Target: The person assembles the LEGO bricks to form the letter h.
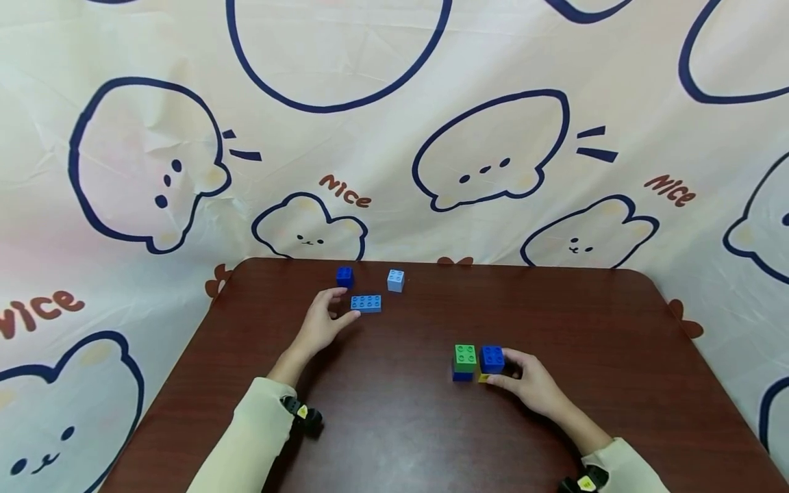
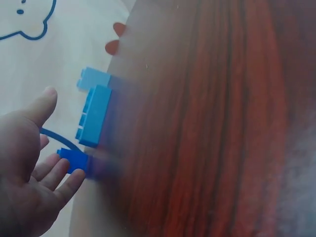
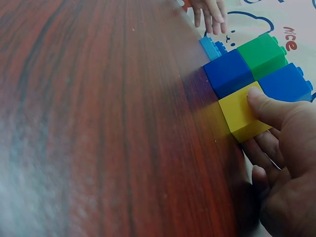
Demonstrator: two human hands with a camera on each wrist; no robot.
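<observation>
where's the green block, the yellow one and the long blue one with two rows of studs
Green block (image 1: 465, 357): head view, on its studded top
Yellow block (image 3: 239, 113): right wrist view, on its flat side
Long blue block (image 1: 366, 302): head view, on its studded top

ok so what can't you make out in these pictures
Head view: most of the yellow block, hidden by the blue block above it and the right hand.
Left wrist view: part of the lone dark blue block, behind the left hand.
Right wrist view: the left hand's upper part, cut off by the top edge.
</observation>
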